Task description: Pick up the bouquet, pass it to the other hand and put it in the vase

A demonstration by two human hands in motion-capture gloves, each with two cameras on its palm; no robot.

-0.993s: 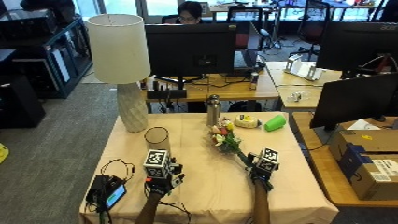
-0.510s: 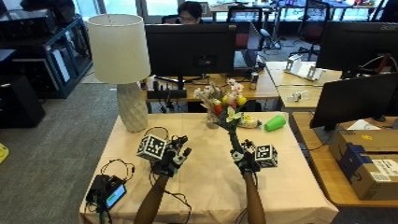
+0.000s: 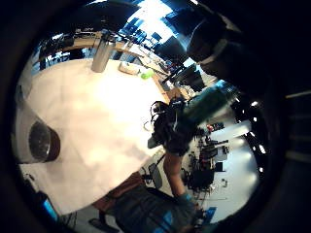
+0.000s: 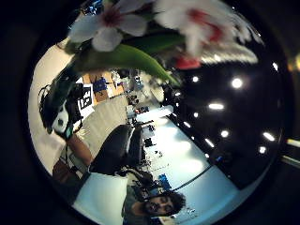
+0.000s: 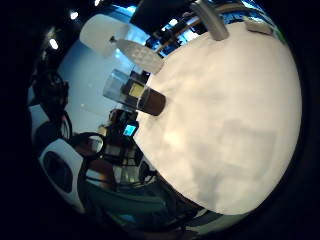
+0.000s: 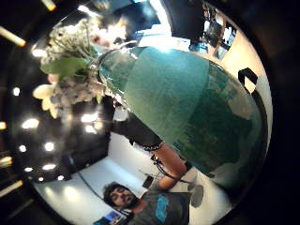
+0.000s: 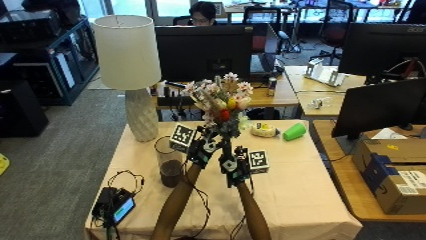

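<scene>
Both hands are meeting above the table (image 7: 299, 165), the right hand (image 7: 234, 167) gripping the bouquet (image 7: 218, 100) upright by its stem, the left hand's (image 7: 203, 147) grip impossible to tell

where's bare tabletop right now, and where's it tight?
Bare cloth on the table runs right of the right hand, in front of the green cup. A smaller patch lies between the lamp and the vase. Crowded: centre, where both hands meet at the bouquet, and the front-left corner with the cabled device.
</scene>
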